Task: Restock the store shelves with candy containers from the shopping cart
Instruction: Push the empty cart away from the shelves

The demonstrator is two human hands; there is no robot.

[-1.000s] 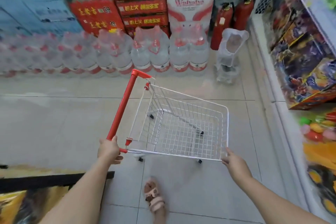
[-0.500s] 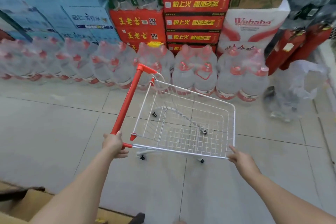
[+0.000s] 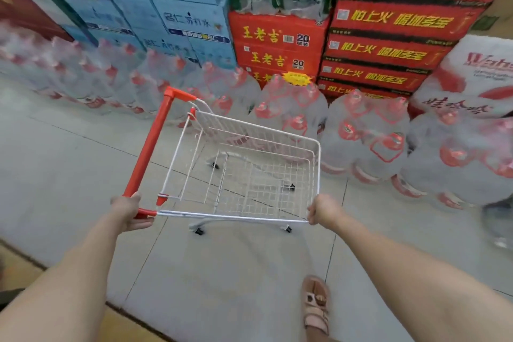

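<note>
A small white wire shopping cart [image 3: 316, 164] with a red handle bar [image 3: 150, 144] stands on the grey tiled floor in front of me. Its basket holds nothing; no candy containers show anywhere in view. My left hand [image 3: 129, 211] grips the near end of the red handle at the cart's left corner. My right hand [image 3: 323, 209] grips the white rim at the cart's near right corner. Small black wheels show under the basket.
Rows of large clear water jugs with red caps [image 3: 366, 141] line the floor just beyond the cart. Behind them rise stacked blue cartons [image 3: 155, 16] and red cartons [image 3: 388, 28]. A cardboard edge [image 3: 33, 266] lies at lower left. My sandalled foot [image 3: 316, 305] is at bottom centre.
The view has swung left, away from the toy shelf on the right, and the cart with both hands has turned toward the water jugs and stacked cartons. Both hands have kept their hold.
</note>
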